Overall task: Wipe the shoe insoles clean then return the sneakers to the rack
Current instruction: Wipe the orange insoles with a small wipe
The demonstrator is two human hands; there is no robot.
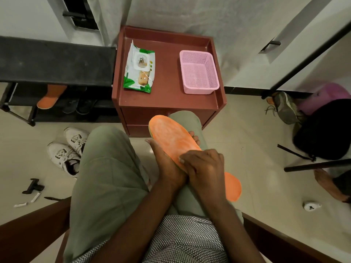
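Far to your left, a second orange insole (50, 95) leans in the black shoe rack (57, 61). Below it, the two white sneakers (66, 150) sit on the floor, well apart from your hands. In the middle, your left hand (167, 164) cups the orange insole (174, 137) from under its left edge, so it is holding it. The insole lies on your right knee. Its long way runs from the far left down to the near right. Your right hand (205, 168) lies curled on top of its middle. I cannot tell if there is a wipe under it. The wipes pack (139, 67) and pink basket (198, 72) sit on the brown table (167, 97) ahead.
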